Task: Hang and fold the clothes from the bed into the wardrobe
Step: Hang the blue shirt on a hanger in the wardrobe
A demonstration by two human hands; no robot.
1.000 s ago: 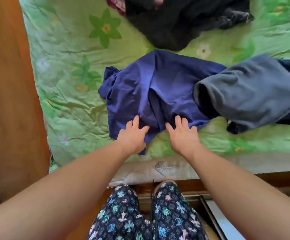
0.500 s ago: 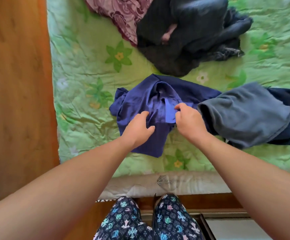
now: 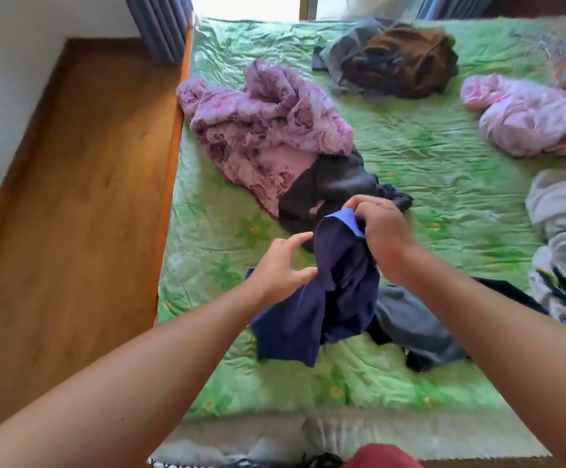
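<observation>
**Navy-blue garment (image 3: 339, 298) lifted off the bed (image 3: 426, 157) by the right hand (image 3: 383, 228)**

The navy-blue garment hangs in a bunched column above the near part of the bed. Its upper edge is raised, and its lower folds lie on the green flowered sheet. The right hand grips that upper edge with fingers curled round the cloth, where a lighter blue side of the fabric shows. The left hand (image 3: 281, 265) is just beside the left edge of the garment. Its fingers are spread and loosely bent and are not closed on anything. Whether its fingertips touch the cloth cannot be told.

A grey garment (image 3: 410, 325) lies on the sheet under the right forearm, touching the navy one. Beyond the hands, a dark charcoal garment (image 3: 335, 187) lies crumpled, partly under a purple floral cloth (image 3: 268, 123) that spreads toward the left edge of the bed. Farther back there is a brown heap (image 3: 410, 55). A pale pink bundle (image 3: 524, 116) lies to the right, and pale grey-white clothes (image 3: 565, 211) lie at the right edge. A wooden floor (image 3: 72, 197) runs along the left side of the bed, and blue curtains (image 3: 160, 25) hang at the far corner.
</observation>
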